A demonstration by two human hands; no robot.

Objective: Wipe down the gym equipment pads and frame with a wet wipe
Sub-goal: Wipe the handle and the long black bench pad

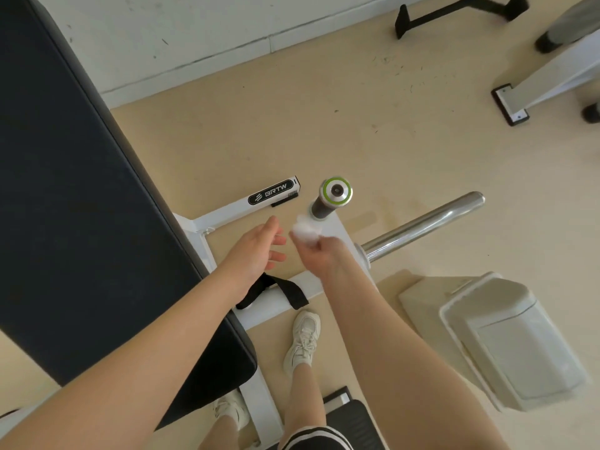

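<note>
The right hand (319,258) pinched the bunched white wet wipe (305,233) just below the grey handle (329,198) (green-ringed end cap) over the white frame (259,203). The left hand (256,251) hovered beside it, fingers relaxed, nothing held. The dark pad (81,190) lay left.

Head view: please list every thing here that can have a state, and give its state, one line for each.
Wet wipe: bunched up, pinched in the right hand.
Right hand: fingers curled round the wipe, above the white frame.
Left hand: holds nothing, fingers relaxed.
Black pad: bare, neither hand touches it.
Chrome bar: bare, no weight on it.
Black strap: draped over the frame.
Bin: lid closed.
</note>
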